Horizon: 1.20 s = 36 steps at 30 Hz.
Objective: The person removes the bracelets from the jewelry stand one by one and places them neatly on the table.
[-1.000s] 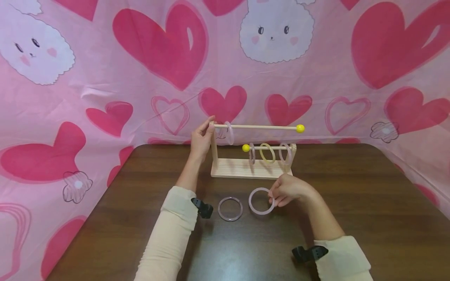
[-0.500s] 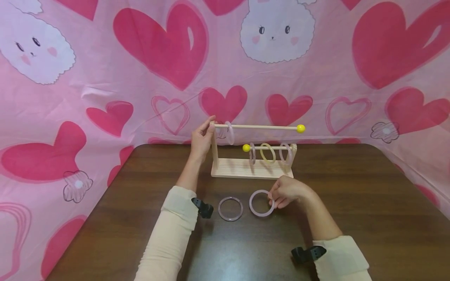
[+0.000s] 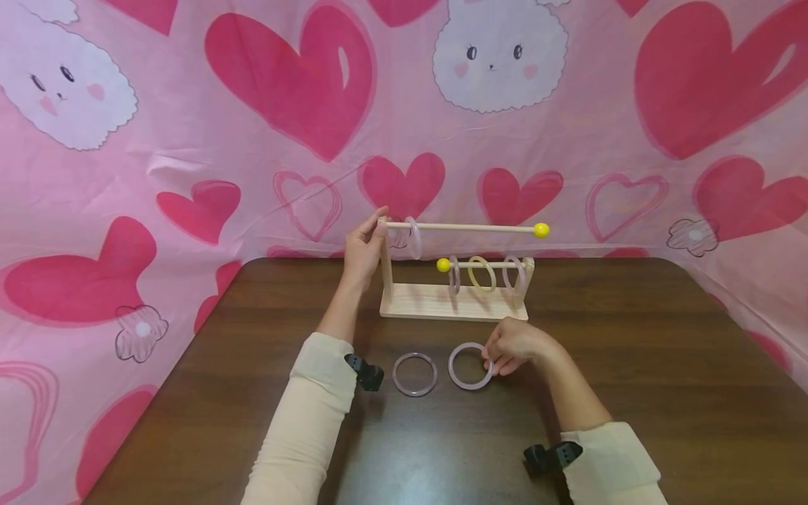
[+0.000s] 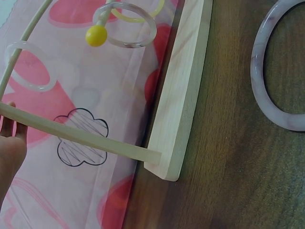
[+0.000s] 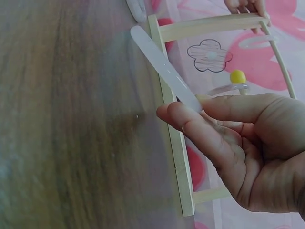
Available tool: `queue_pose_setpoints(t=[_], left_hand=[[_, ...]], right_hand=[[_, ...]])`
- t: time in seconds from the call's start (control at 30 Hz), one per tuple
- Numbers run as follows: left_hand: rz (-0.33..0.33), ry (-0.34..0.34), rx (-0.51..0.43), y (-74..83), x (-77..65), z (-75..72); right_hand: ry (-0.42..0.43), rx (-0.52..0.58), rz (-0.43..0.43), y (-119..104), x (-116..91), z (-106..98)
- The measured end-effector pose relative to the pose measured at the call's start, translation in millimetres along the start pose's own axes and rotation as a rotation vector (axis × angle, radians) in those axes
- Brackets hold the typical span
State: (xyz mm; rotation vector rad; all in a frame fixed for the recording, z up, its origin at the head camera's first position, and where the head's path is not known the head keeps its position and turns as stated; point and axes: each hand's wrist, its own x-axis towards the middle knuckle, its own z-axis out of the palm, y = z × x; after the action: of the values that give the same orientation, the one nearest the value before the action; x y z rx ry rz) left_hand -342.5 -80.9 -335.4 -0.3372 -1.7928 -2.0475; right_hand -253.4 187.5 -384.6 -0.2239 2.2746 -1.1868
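My right hand [image 3: 514,345] pinches a pale lilac bangle [image 5: 164,67] by its right side, between thumb and fingers, in front of a wooden bangle stand [image 3: 435,303]. At the stand's left post, my left hand [image 3: 362,256] holds the top end, thumb on the near side. One pale bangle [image 3: 414,238] hangs on the long upper rod near that post. Hanging from the short lower rod are a purplish bangle [image 3: 454,275], a yellow bangle [image 3: 482,274] and a pale lilac bangle [image 3: 514,275]. Another purplish bangle [image 3: 414,374] lies flat on the table, left of the held one.
The dark wooden table [image 3: 265,315] extends around the stand. Yellow balls cap the upper rod [image 3: 541,230] and the lower rod [image 3: 444,265], at opposite ends. Behind the table hangs a pink cloth [image 3: 404,133] with hearts and rabbit faces.
The right hand and its bangle have sunk very slightly. The left hand stays on the post, and the stand and other bangles keep their places.
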Motion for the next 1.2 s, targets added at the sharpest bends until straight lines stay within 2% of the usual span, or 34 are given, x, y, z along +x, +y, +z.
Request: queue_pose_setpoints(t=[0.5, 0.9, 1.2], left_hand=[[-0.013, -0.001, 0.002, 1.0, -0.1, -0.2], [-0.020, 0.004, -0.027, -1.4, -0.2, -1.5], [-0.012, -0.003, -0.005, 0.5, -0.8, -0.1]], right_hand=[[0.033, 0.015, -0.007, -1, -4, 6], [0.005, -0.001, -0.023, -2, -8, 7], [0.042, -0.004, -0.012, -3, -16, 4]])
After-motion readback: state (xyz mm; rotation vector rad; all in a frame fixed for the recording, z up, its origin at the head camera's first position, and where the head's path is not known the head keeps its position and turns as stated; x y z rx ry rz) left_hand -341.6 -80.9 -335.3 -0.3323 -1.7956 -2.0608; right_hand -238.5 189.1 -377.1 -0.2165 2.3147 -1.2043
